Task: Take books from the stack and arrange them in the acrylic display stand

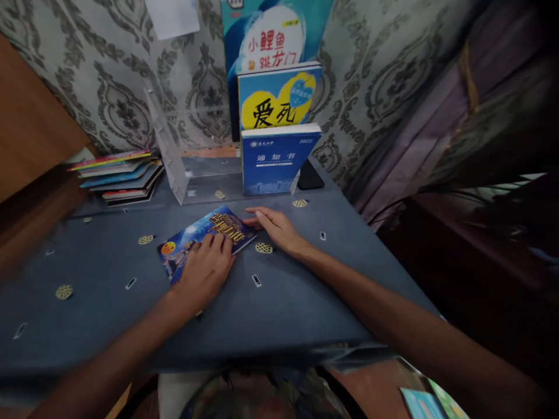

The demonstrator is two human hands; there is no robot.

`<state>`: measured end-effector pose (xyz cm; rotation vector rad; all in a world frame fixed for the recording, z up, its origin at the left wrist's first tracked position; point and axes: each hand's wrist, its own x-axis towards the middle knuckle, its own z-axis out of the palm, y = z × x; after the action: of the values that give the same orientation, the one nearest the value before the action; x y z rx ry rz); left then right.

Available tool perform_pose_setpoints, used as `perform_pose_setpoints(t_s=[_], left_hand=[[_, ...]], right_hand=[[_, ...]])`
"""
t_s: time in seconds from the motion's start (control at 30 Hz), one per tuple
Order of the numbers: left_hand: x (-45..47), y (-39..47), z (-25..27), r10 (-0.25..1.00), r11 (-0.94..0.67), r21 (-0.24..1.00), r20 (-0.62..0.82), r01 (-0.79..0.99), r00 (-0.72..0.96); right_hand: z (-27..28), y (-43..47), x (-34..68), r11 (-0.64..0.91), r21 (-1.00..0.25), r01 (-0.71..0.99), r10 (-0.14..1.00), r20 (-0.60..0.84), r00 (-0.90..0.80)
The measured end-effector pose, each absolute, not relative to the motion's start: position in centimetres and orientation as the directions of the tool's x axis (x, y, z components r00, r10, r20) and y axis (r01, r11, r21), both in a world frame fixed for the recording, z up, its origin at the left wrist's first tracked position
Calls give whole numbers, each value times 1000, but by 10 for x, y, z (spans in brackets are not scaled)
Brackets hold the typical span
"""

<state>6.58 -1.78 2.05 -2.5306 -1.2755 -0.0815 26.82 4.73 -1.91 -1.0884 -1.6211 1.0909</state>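
A small blue book [209, 224] with gold lettering lies slantwise on the table, cover up. My left hand [208, 263] rests on its lower part, palm down, with the fingers stretched over the cover and not wrapped round it. At the book's right end is my right hand [276, 228]. Its fingers reach out toward the corner, apart from the thumb, and hold nothing; whether the fingertips touch the book I cannot tell. Just behind stands a clear acrylic rack [168, 145], with a dark blue book [275, 163] upright at its right side.
Behind the dark blue book rise a blue-and-yellow book [279, 96] and a tall teal book [279, 29]. A black phone [311, 176] lies beside them. At the back left is a stack of books [122, 177]. The blue tablecloth [105, 314] ends near my body.
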Motion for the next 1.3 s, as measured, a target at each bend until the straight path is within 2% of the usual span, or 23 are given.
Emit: perform_pose_setpoints(t_s=[0.2, 0.43, 0.63, 0.87, 1.0, 1.17, 1.3], left_hand=[[65, -10, 30, 770, -581, -276, 119, 766, 627], [67, -8, 40, 790, -574, -249, 84, 780, 608], [68, -3, 51, 795, -586, -231, 22, 777, 606], [64, 3, 52, 781, -606, -185, 46, 774, 623], [62, 4, 54, 787, -607, -195, -9, 770, 617], [63, 4, 57, 785, -610, -197, -20, 768, 619], [66, 0, 53, 789, -601, -200, 7, 774, 614]], right_hand=[[-11, 46, 272, 197, -957, 213, 965, 151, -212], [-6, 43, 272, 185, -961, 204, 969, 144, -203], [-7, 44, 274, 206, -955, 215, 964, 161, -210], [-6, 43, 274, 241, -940, 242, 961, 195, -198], [-6, 44, 273, 262, -932, 251, 955, 213, -206], [-2, 40, 271, 320, -891, 322, 942, 262, -211], [5, 30, 267, 343, -800, 492, 939, 278, -203]])
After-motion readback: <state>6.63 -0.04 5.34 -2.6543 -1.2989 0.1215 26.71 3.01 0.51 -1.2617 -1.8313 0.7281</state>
